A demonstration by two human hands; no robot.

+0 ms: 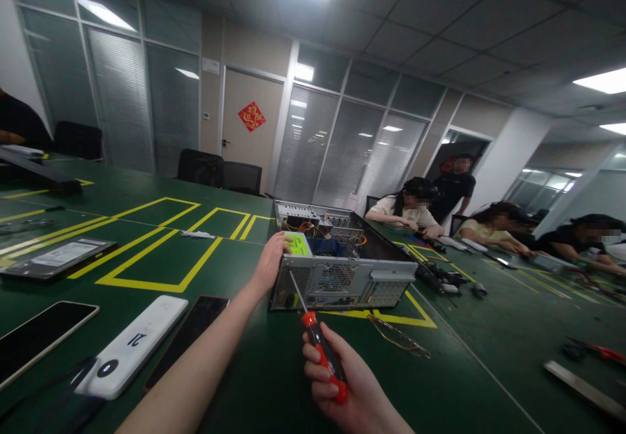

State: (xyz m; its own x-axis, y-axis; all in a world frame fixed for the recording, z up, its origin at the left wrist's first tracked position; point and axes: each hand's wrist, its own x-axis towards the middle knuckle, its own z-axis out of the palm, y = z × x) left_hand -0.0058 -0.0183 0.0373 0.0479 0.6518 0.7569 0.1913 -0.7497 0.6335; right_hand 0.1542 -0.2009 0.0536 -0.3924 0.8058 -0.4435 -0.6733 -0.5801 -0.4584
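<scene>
An open computer case (362, 281) lies on the green table, its rear panel facing me. Inside its near left corner is a power supply (299, 244) with a bright green label; coloured cables show behind it. My left hand (270, 263) is closed over the case's left edge, fingertips at the power supply's label. A red and black screwdriver (323, 349) is gripped in my right hand (337, 369). Its shaft points up and away, with the tip at the perforated rear panel near the power supply; I cannot tell whether it sits in a screw.
To the left lie a hard drive (59, 258), a white power bank (134, 346) with a cable, and two dark phones, one a phone (44, 339) with a pale rim. Glasses (398, 336) rest near the case. A metal strip (584, 391) lies right; several people sit beyond.
</scene>
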